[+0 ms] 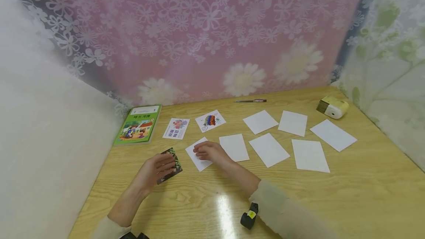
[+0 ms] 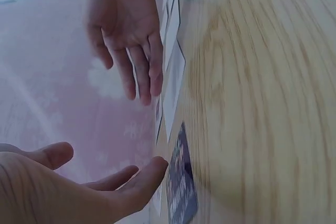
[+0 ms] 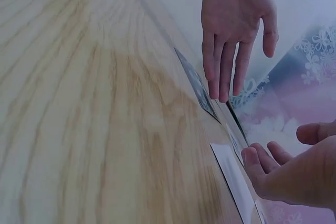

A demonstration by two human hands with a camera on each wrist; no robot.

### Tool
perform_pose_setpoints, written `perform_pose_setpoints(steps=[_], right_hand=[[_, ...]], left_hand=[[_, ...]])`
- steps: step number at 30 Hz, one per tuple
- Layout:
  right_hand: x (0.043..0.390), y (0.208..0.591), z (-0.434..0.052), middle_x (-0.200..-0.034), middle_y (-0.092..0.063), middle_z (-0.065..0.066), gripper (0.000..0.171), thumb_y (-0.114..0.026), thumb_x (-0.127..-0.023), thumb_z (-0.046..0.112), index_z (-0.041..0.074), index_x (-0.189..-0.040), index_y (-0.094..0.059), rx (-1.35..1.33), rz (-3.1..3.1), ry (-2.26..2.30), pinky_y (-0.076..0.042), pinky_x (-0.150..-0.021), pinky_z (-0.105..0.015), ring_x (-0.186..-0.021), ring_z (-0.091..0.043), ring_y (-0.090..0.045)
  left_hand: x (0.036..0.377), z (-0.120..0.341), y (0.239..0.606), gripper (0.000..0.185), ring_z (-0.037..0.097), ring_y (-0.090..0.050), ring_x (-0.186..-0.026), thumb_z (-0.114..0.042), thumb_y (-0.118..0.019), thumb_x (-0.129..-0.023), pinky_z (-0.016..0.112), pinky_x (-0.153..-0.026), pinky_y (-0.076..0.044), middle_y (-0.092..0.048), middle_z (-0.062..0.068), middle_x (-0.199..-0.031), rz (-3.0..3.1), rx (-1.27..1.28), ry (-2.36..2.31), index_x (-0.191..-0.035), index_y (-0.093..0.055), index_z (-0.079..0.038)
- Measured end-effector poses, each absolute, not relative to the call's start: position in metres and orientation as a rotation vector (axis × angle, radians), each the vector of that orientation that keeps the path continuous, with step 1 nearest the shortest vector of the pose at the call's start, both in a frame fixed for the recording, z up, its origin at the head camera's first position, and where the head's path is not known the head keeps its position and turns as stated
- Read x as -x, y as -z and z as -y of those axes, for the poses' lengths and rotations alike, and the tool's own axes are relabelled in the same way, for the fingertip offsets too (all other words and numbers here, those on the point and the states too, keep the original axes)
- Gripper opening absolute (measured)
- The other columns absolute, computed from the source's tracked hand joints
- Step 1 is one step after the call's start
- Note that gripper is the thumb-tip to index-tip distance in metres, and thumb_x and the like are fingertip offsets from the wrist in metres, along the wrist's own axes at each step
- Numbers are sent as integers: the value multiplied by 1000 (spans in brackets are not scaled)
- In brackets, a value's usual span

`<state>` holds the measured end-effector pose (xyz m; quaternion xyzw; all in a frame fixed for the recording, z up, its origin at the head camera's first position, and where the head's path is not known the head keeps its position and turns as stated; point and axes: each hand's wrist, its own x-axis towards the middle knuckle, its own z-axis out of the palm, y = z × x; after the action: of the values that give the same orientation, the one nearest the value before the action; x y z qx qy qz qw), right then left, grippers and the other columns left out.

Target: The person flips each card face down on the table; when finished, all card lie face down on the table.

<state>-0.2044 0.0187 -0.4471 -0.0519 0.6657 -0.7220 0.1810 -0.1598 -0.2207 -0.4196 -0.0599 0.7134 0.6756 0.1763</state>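
Observation:
My left hand (image 1: 153,170) hovers over a dark card with a green leaf pattern (image 1: 177,164), its fingers straight and holding nothing. Part of that card is hidden by the fingers in the head view; the left wrist view shows the dark card (image 2: 181,190) flat on the table, just beyond the fingertips. Over a white card (image 1: 201,164) to the right is my right hand (image 1: 212,152), fingers loosely extended and nothing in its grasp. In the right wrist view the right hand (image 3: 296,174) appears slightly above the white card (image 3: 231,177).
Two printed cards lie behind, one with pink figures (image 1: 176,128) and one with a colourful drawing (image 1: 210,120). Several blank white cards (image 1: 269,150) spread rightward. A green book (image 1: 137,125) lies back left, a pen (image 1: 250,101) behind, a yellow-and-white object (image 1: 333,107) back right.

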Motion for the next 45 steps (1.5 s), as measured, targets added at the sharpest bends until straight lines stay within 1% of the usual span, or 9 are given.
perform_pose_setpoints(steps=[11, 20, 23, 25, 27, 30, 32, 41, 45], right_hand=[[204, 452, 17, -147, -50, -33, 44, -47, -105, 9, -17, -141, -48, 149, -1636, 2076, -41, -120, -48, -140, -45, -48], [200, 450, 34, -156, -38, -35, 52, -46, -103, 7, -20, -147, -37, 131, -1520, 2069, -32, -124, -53, -148, -47, -35], [199, 450, 36, -143, -49, -32, 44, -46, -103, 7, -19, -139, -45, 134, -1547, 2067, -37, -122, -51, -141, -42, -45], [199, 450, 37, -110, -60, -21, 24, -46, -102, 5, -14, -111, -57, 151, -1563, 2069, -47, -110, -42, -111, -29, -60], [198, 451, 38, -105, -59, -17, 21, -47, -102, 5, -13, -108, -58, 138, -1584, 2073, -49, -106, -41, -102, -27, -58], [197, 455, 41, -106, -64, -25, 23, -49, -101, 0, -17, -110, -61, 86, -1610, 2112, -55, -101, -39, -95, -33, -63], [195, 457, 42, -131, -60, -32, 36, -52, -100, -2, -20, -132, -54, 28, -1631, 2140, -56, -105, -43, -115, -38, -64], [194, 457, 46, -112, -73, -25, 32, -66, -90, -13, -14, -122, -66, -15, -1694, 2263, -64, -84, -34, -82, -15, -69], [194, 455, 46, -102, -74, -19, 27, -71, -87, -11, -9, -114, -72, -2, -1799, 2241, -64, -76, -30, -76, -12, -66]], left_hand=[[153, 266, 421, 64, 48, -32, -148, -31, -26, -112, 49, -125, -30, -25, 39, -161, -2136, 396, -1883, -157, -23, 15], [150, 265, 424, 65, 47, -36, -145, -31, -31, -111, 31, -102, -51, -24, 40, -160, -2037, 496, -1951, -155, -21, 15], [150, 261, 423, 68, 48, -32, -148, -31, -33, -110, 35, -107, -51, -22, 40, -161, -1988, 506, -1990, -157, -16, 15], [150, 259, 424, 67, 49, -30, -149, -29, -34, -110, 39, -112, -49, -19, 41, -161, -1961, 514, -2025, -157, -15, 15], [150, 257, 425, 66, 49, -28, -149, -27, -34, -110, 42, -116, -46, -17, 41, -161, -1940, 528, -2058, -157, -14, 16], [150, 256, 428, 63, 47, -34, -145, -23, -35, -110, 42, -116, -46, -21, 41, -158, -1928, 547, -2088, -155, -18, 16], [150, 256, 429, 58, 41, -45, -136, -22, -36, -110, 39, -114, -49, -33, 37, -150, -1944, 567, -2089, -152, -24, 16], [154, 254, 430, 54, 18, -57, -117, -15, -42, -112, 29, -104, -55, -49, 19, -143, -2000, 557, -2089, -158, -28, 8], [155, 253, 429, 46, 10, -63, -102, -10, -46, -110, 27, -101, -57, -60, 6, -119, -2001, 585, -2133, -152, -35, 6]])
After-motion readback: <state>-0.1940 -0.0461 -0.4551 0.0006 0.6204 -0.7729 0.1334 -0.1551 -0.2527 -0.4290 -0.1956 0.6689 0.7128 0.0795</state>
